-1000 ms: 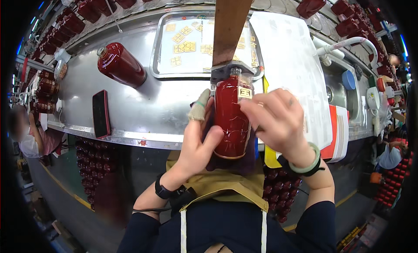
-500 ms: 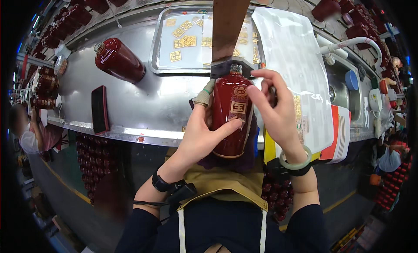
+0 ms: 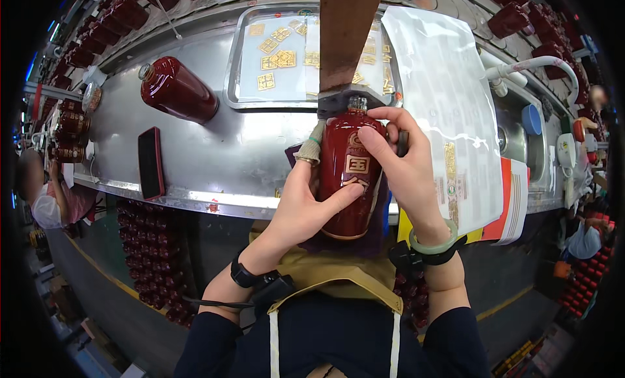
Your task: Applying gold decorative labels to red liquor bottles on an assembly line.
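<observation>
A dark red glass bottle with gold characters down its front leans before me, its clear neck pointing away. My left hand grips its left side, thumb across the lower gold mark; a cloth finger cover wraps a fingertip. At the upper right of the bottle is my right hand, curled around the shoulder with its thumb pressed over the round gold emblem. Its other fingers are partly hidden. Dark purple cloth lies under the bottle, against a brown upright post.
A metal tray bears several gold decals. Another red bottle lies on the steel bench left, near a phone. White backing sheets hang over the edge at right, beside a sink. A person sits far left.
My right hand has closed in on the bottle's shoulder, and its thumb now covers part of the round emblem. My left hand keeps its hold. The view has shifted slightly.
</observation>
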A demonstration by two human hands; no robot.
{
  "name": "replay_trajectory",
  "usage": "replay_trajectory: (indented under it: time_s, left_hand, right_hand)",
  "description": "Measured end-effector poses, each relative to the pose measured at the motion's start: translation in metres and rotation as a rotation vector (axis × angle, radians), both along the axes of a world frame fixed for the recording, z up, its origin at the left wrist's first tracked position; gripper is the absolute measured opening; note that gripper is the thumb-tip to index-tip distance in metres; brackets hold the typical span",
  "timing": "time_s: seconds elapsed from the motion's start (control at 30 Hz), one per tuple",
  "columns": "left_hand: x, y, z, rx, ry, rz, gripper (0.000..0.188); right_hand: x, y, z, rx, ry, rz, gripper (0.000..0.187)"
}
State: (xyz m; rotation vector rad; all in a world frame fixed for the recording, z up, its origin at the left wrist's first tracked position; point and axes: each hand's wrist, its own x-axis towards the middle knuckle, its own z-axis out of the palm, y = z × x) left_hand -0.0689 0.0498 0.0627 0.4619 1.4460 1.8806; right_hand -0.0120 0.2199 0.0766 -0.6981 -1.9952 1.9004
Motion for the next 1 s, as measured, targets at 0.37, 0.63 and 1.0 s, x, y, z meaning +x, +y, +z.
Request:
replay_trajectory:
  time_s: [0.37,0.63,1.0]
  left_hand:
    - [-0.007,-0.002,0.003,0.017,-0.062,-0.020,0.092]
    - [-0.006,-0.002,0.003,-0.020,-0.090,-0.007,0.083]
    - [-0.013,0.004,0.003,0.053,-0.195,0.069,0.075]
  right_hand:
    - [0.002,0.006,0.000,-0.148,-0.027,-0.024,0.032]
    - [0.007,0.000,-0.006,-0.133,0.024,-0.015,0.036]
    - [0.020,-0.002,-0.002,-0.167,-0.002,-0.019,0.047]
